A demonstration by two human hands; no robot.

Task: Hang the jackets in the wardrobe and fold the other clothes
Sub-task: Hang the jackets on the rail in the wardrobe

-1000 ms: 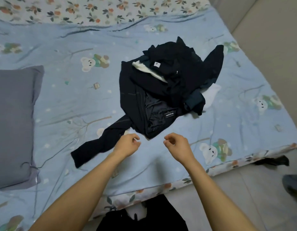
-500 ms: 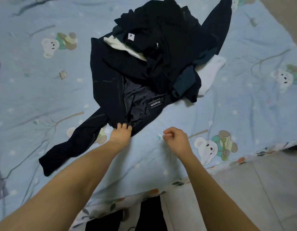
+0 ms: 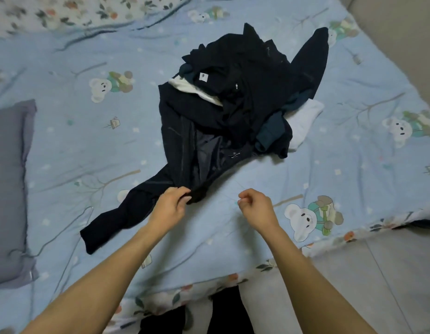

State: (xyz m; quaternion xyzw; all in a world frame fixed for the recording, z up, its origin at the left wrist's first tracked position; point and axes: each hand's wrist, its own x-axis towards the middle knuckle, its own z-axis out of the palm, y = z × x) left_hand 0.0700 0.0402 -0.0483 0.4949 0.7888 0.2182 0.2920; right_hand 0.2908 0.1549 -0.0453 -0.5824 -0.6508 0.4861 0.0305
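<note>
Head view: one frame, looking down at bed and both arms.
Left fingers [image 3: 185,192]: curled, pinching the near hem of the jacket.
Left hand [image 3: 169,206]: at the lower edge of the pile, over the bedsheet [image 3: 93,145].
Right fingers [image 3: 242,202]: curled in, nothing between them.
Right hand [image 3: 256,207]: hovering just beside the jacket hem, apart from cloth.
Jacket [image 3: 185,150]: dark, lying open with lining up, partly under the other clothes; one sleeve [image 3: 117,222] trailing toward the near left edge of the bed.
Pile [image 3: 247,78]: dark garments heaped in the middle of the bed, touching and overlapping; count unclear.
White garment [image 3: 303,121]: sticking out on the pile's right side, another white strip at upper left.
Pillow [image 3: 9,189]: grey, at the left edge, well apart from the pile.
Wardrobe: not in view.
Done: nothing hung, nothing folded, as far as shown.
Step in hand: likely pulling the first jacket free of the pile.
Left: whole task: separate jackets, hang them, fold the rest.
</note>
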